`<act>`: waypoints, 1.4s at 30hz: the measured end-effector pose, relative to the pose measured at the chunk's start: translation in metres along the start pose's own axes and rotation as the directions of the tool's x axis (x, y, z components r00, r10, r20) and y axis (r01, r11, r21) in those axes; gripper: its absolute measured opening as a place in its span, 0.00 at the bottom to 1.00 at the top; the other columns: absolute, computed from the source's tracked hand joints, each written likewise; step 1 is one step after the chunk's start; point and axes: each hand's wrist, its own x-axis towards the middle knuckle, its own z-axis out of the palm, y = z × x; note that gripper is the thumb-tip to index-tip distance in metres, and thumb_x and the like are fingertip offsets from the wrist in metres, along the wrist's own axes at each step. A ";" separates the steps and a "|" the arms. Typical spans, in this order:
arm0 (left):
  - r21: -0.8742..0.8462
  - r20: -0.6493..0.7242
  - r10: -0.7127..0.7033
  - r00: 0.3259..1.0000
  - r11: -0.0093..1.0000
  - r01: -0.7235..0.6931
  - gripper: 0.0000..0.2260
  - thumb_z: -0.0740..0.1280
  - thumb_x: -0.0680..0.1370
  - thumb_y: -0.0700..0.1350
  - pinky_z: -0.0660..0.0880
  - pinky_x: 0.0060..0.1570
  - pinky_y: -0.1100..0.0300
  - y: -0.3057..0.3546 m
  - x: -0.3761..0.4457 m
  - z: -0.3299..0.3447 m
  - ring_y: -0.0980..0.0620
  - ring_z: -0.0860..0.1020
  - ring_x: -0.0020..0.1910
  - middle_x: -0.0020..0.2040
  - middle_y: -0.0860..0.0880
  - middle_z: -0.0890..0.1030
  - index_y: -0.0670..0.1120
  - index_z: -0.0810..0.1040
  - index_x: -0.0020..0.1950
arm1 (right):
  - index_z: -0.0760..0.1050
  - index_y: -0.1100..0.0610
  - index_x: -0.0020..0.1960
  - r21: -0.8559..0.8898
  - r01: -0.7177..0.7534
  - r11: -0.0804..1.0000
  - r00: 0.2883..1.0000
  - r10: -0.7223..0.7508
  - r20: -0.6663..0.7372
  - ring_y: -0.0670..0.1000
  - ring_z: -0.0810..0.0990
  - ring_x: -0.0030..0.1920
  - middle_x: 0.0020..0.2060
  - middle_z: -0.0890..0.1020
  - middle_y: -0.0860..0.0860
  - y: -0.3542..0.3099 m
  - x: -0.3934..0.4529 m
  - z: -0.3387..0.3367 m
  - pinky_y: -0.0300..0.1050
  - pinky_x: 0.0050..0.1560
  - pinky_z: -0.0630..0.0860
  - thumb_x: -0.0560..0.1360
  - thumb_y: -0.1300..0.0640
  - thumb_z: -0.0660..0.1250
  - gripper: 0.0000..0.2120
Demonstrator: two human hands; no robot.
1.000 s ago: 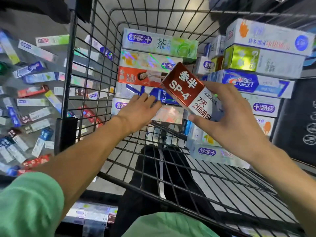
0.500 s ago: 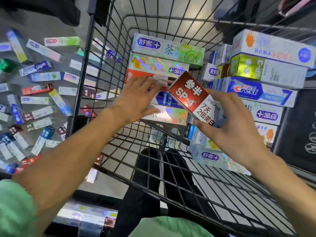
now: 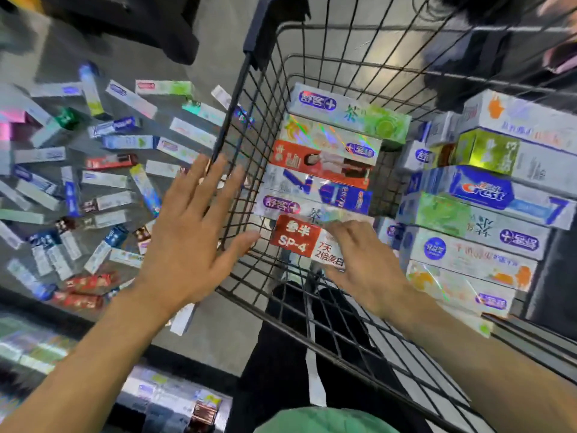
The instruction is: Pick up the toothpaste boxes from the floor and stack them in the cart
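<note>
Floor (image 3: 218, 332) — scattered boxes (image 3: 118, 189) beside cart (image 3: 249, 145)

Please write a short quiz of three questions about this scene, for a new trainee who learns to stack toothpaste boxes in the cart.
1. True or false: the left hand holds a box.
2. Which box is under the right hand? A) the red SP-4 box B) the blue Crest box C) a box on the floor
3. Complete: the SP-4 box lies at the ____ end of the row against the cart wall.

Key: 1 false, its fingers are spread, outside the cart. 2 A. 3 near.
</note>
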 end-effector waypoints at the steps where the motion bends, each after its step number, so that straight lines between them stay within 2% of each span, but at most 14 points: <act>1: -0.006 -0.002 -0.003 1.000 1.000 0.003 0.34 0.51 0.83 0.64 0.54 0.77 0.39 0.000 0.001 0.001 0.40 0.53 0.81 0.81 0.40 0.58 0.42 0.60 0.80 | 0.68 0.56 0.72 -0.009 0.012 1.000 0.999 -0.011 0.045 0.58 0.73 0.59 0.60 0.75 0.55 -0.001 0.005 0.008 0.55 0.44 0.80 0.70 0.49 0.77 0.35; 3: -0.012 0.009 -0.008 1.000 1.000 0.008 0.34 0.49 0.83 0.64 0.50 0.79 0.43 0.001 0.002 -0.001 0.42 0.51 0.81 0.81 0.41 0.56 0.42 0.59 0.81 | 0.64 0.55 0.76 -0.009 0.020 1.000 0.990 -0.019 0.142 0.57 0.69 0.64 0.65 0.72 0.55 -0.001 0.014 0.021 0.57 0.52 0.79 0.74 0.48 0.73 0.34; 5: -0.017 0.023 -0.016 1.000 1.000 0.016 0.33 0.49 0.83 0.64 0.46 0.79 0.47 0.001 0.002 -0.001 0.43 0.49 0.82 0.82 0.42 0.54 0.43 0.58 0.81 | 0.64 0.56 0.76 -0.048 0.039 0.998 0.986 -0.031 0.163 0.58 0.69 0.64 0.65 0.72 0.56 0.001 0.024 0.033 0.58 0.55 0.78 0.74 0.49 0.73 0.34; 8: -0.015 0.023 -0.012 1.000 1.000 0.012 0.33 0.49 0.83 0.64 0.45 0.79 0.49 0.002 0.002 0.000 0.45 0.48 0.82 0.82 0.42 0.54 0.44 0.57 0.82 | 0.69 0.59 0.74 -0.143 0.080 0.986 0.986 -0.057 0.158 0.59 0.72 0.59 0.61 0.75 0.58 0.003 0.033 0.046 0.56 0.55 0.79 0.71 0.50 0.76 0.35; 13: -0.039 0.026 -0.027 0.999 0.999 0.028 0.34 0.48 0.83 0.65 0.49 0.79 0.45 0.003 0.003 0.000 0.44 0.48 0.82 0.82 0.41 0.52 0.43 0.57 0.82 | 0.75 0.62 0.67 -0.235 0.172 0.957 0.985 -0.171 0.027 0.58 0.78 0.51 0.52 0.80 0.58 -0.003 0.039 0.056 0.50 0.50 0.79 0.65 0.49 0.80 0.34; 17: -0.056 0.027 -0.043 0.999 0.997 0.045 0.34 0.49 0.83 0.64 0.48 0.80 0.46 0.003 0.004 0.000 0.44 0.47 0.82 0.82 0.40 0.50 0.42 0.56 0.82 | 0.76 0.63 0.65 -0.261 0.179 0.949 0.984 -0.177 0.033 0.59 0.79 0.50 0.52 0.80 0.58 -0.009 0.039 0.068 0.51 0.50 0.79 0.63 0.48 0.81 0.36; 21: -0.066 0.025 -0.057 0.998 0.996 0.058 0.34 0.49 0.83 0.65 0.46 0.80 0.47 0.004 0.004 0.001 0.45 0.47 0.82 0.82 0.41 0.50 0.43 0.55 0.82 | 0.76 0.63 0.64 -0.244 0.118 0.963 0.993 -0.116 0.023 0.59 0.80 0.51 0.52 0.81 0.58 -0.006 0.036 0.074 0.51 0.48 0.81 0.62 0.48 0.83 0.36; 25: -0.073 0.016 -0.054 0.998 0.996 0.055 0.34 0.50 0.83 0.64 0.47 0.80 0.46 0.003 0.003 0.002 0.46 0.46 0.82 0.83 0.42 0.50 0.44 0.55 0.82 | 0.74 0.61 0.66 -0.237 0.126 0.963 0.992 -0.121 0.035 0.59 0.80 0.52 0.55 0.80 0.58 -0.012 0.042 0.075 0.52 0.48 0.81 0.64 0.50 0.82 0.36; 31: -0.081 0.003 -0.045 0.999 0.996 0.045 0.34 0.50 0.84 0.64 0.50 0.79 0.44 0.001 0.002 0.004 0.44 0.47 0.82 0.82 0.41 0.52 0.43 0.56 0.82 | 0.73 0.60 0.66 -0.341 0.172 0.924 0.984 -0.145 0.104 0.57 0.78 0.52 0.53 0.78 0.57 -0.018 0.053 0.083 0.50 0.51 0.79 0.64 0.48 0.82 0.36; 34: -0.089 -0.009 -0.038 0.999 0.995 0.037 0.33 0.50 0.84 0.63 0.48 0.80 0.46 0.001 0.002 0.003 0.44 0.48 0.82 0.82 0.41 0.52 0.42 0.56 0.82 | 0.72 0.59 0.66 -0.323 0.165 0.932 0.985 -0.138 0.105 0.57 0.77 0.52 0.52 0.77 0.58 -0.018 0.056 0.083 0.51 0.51 0.79 0.64 0.48 0.82 0.36; 38: -0.085 -0.002 -0.048 0.999 0.995 0.048 0.34 0.50 0.83 0.63 0.50 0.79 0.43 0.000 0.002 0.004 0.44 0.48 0.82 0.82 0.41 0.52 0.42 0.56 0.82 | 0.72 0.57 0.67 -0.286 0.155 0.946 0.987 -0.135 0.088 0.57 0.76 0.57 0.56 0.77 0.57 -0.020 0.058 0.069 0.53 0.58 0.75 0.75 0.42 0.71 0.28; 40: -0.049 0.038 -0.045 0.998 0.998 0.047 0.34 0.50 0.83 0.64 0.54 0.78 0.40 0.000 0.002 0.005 0.44 0.49 0.82 0.82 0.41 0.52 0.42 0.57 0.82 | 0.73 0.56 0.66 -0.272 0.053 0.961 0.998 -0.042 0.043 0.58 0.76 0.57 0.57 0.77 0.57 -0.024 0.051 0.048 0.54 0.57 0.74 0.79 0.40 0.63 0.24; 42: 0.007 0.099 -0.062 0.993 0.998 0.061 0.35 0.48 0.83 0.65 0.54 0.78 0.41 0.001 0.003 0.000 0.44 0.51 0.82 0.82 0.42 0.52 0.43 0.56 0.82 | 0.72 0.56 0.68 -0.250 -0.054 0.967 0.998 0.063 0.029 0.59 0.75 0.59 0.61 0.76 0.57 -0.032 0.041 0.011 0.55 0.59 0.73 0.81 0.38 0.56 0.26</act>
